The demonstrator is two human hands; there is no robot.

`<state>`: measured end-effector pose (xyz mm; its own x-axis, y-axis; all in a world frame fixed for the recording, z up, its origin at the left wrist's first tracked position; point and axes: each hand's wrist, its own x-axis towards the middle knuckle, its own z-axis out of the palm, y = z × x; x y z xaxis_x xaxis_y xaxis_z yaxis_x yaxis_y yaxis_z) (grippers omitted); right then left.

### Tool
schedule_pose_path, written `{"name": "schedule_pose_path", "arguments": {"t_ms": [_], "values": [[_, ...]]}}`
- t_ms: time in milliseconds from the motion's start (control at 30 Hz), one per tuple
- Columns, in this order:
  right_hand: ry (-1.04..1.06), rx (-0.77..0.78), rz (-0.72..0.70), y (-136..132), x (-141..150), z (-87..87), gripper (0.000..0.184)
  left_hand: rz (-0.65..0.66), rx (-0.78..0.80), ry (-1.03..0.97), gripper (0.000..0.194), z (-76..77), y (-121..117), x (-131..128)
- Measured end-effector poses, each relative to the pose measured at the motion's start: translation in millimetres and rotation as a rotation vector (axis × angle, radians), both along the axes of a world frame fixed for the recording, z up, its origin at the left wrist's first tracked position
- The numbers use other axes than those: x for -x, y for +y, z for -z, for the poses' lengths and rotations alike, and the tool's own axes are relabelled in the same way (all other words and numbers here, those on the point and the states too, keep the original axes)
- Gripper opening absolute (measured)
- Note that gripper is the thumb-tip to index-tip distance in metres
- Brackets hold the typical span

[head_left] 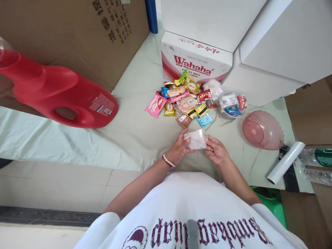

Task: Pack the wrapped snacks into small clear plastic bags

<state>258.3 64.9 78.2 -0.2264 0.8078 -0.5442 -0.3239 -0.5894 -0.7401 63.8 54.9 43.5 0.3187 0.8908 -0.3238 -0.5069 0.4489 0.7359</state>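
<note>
Between my two hands is a small clear plastic bag (196, 139), held flat above the cloth. My left hand (178, 147), with a beaded bracelet at the wrist, grips its left edge between thumb and fingers. The right edge is pinched by my right hand (215, 149). Just beyond lies a pile of wrapped snacks: a pink packet (156, 104), a blue packet (204, 119), a brown packet (184, 120) and several others. Crumpled clear plastic (213, 89) rests at the pile's right side.
A clear bowl of packets (231, 110) and a pink bowl (272, 133) stand to the right, near a white roll (285, 162) and plastic bottles (315, 158). A Wahaha carton (194, 64) stands behind the pile. At left is a large red bottle (85, 91).
</note>
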Motion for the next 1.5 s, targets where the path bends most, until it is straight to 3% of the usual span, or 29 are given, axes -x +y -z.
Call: {"name": "schedule_pose_path", "arguments": {"t_ms": [100,233,367,467,533,600,700,833,933,1067,1167,1267,1400,1500], "values": [[-0.126,-0.066,0.072,-13.7,1.3,20.9,0.044,0.037,0.081,0.041,0.064,7.0,6.1,-9.1],[-0.472,-0.303,0.211,-16.8,-24.0,31.5,0.034,-0.084,-0.001,0.286,0.039,16.8,1.5,-1.7],[-0.571,-0.414,0.164,-15.4,-43.2,33.8,0.027,-0.054,-0.115,0.237,0.033,12.4,-8.6,9.1],[-0.557,-0.452,0.081,-14.2,-41.1,32.2,0.026,0.024,-0.027,0.111,0.042,9.3,-11.6,9.8],[-0.553,-0.459,0.046,-13.1,-35.9,30.3,0.026,0.008,-0.003,0.249,0.042,11.8,-10.0,8.4],[-0.580,-0.478,0.035,-11.9,-31.3,28.3,0.026,-0.090,-0.122,0.559,0.036,15.9,-7.5,7.3],[-0.605,-0.496,0.035,-10.7,-27.5,24.9,0.027,-0.218,-0.470,0.951,0.023,16.8,-5.9,5.0],[-0.487,-0.418,0.024,-12.4,-22.2,15.8,0.030,-0.176,-0.866,1.065,0.021,5.4,-5.7,-8.8],[-0.352,-0.332,0.067,-14.5,-17.0,3.0,0.033,-0.083,-0.990,1.118,0.032,-1.6,-1.6,-24.2],[-0.193,-0.233,0.138,-15.4,-16.2,-14.0,0.035,0.001,-0.883,1.123,0.016,-2.6,6.8,-35.3],[-0.147,-0.195,0.139,-15.7,-19.5,-16.0,0.035,0.016,-0.744,0.980,0.017,-3.0,9.7,-36.4],[-0.240,-0.276,0.179,-16.2,-19.8,-7.1,0.036,-0.029,-0.606,0.808,0.014,-6.1,7.5,-36.6],[-0.504,-0.422,0.123,-15.3,-16.2,10.3,0.063,-0.023,-0.466,0.621,0.017,-11.5,1.6,-34.9],[-0.471,-0.393,0.043,-14.0,-18.8,18.4,0.039,-0.073,-0.270,0.416,0.025,-11.5,0.9,-26.6]]}}
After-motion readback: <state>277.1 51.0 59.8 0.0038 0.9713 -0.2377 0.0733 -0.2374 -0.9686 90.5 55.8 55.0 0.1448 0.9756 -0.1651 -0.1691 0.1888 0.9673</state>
